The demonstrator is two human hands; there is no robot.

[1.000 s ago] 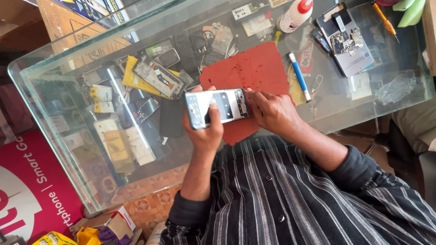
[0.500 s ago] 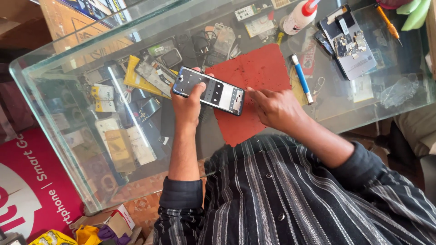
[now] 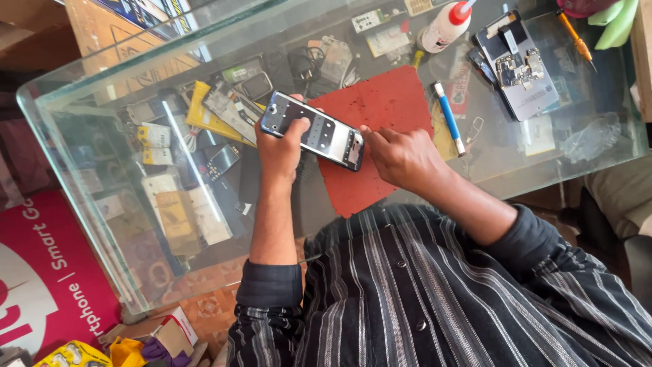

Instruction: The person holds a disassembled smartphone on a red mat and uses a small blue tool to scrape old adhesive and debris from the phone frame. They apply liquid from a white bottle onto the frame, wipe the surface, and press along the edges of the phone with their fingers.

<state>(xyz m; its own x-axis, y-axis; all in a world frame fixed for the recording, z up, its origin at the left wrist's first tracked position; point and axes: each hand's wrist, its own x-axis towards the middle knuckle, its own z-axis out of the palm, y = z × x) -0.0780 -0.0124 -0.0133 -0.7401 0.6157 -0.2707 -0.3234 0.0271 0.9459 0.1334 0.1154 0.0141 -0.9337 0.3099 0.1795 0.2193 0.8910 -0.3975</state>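
Note:
My left hand (image 3: 282, 146) grips a dark opened phone body (image 3: 312, 129) from below and holds it over a glass counter (image 3: 102, 177). The phone lies slanted, its inner side facing up. My right hand (image 3: 401, 156) is at the phone's right end, fingertips pressed against its edge. Whether a small tool is pinched in those fingers cannot be made out. Under both hands lies a red work mat (image 3: 380, 109) on the glass.
On the glass to the right lie a blue-handled tool (image 3: 448, 126), a white squeeze bottle (image 3: 445, 27), an opened phone with its circuit board (image 3: 516, 64) and an orange screwdriver (image 3: 576, 41). Phone parts fill the case under the glass. A red box (image 3: 47, 272) stands at lower left.
My left hand has carried the phone up and to the left, away from my body, and tilted it. My right hand has followed and stays at the phone's right end.

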